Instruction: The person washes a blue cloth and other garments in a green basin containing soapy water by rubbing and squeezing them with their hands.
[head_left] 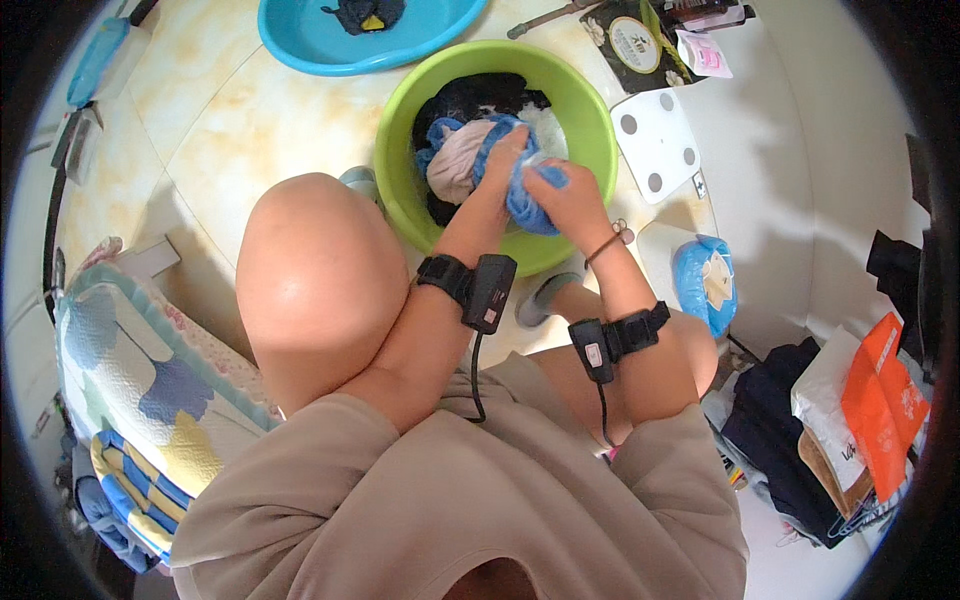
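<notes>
A lime-green basin point(598, 130) stands on the floor between my knees, with wet dark clothes point(480, 92) inside. White suds point(546, 130) show at its right. Over the basin, my left hand point(503, 160) is closed on a bunched blue and pale pink garment point(457, 163); its exact kind I cannot make out. My right hand point(575, 203) grips the blue part of the same garment, close beside the left. Folds hang below my fingers toward the basin's near wall. My fingertips are partly hidden by the cloth.
A blue basin point(330, 62) holding a dark item sits beyond the green one. A white panel with dark round spots point(655, 145) and a small bin with a blue liner point(690, 285) are at right. A patterned quilt point(130, 350) lies left; clothes and an orange bag point(885, 400) lie right.
</notes>
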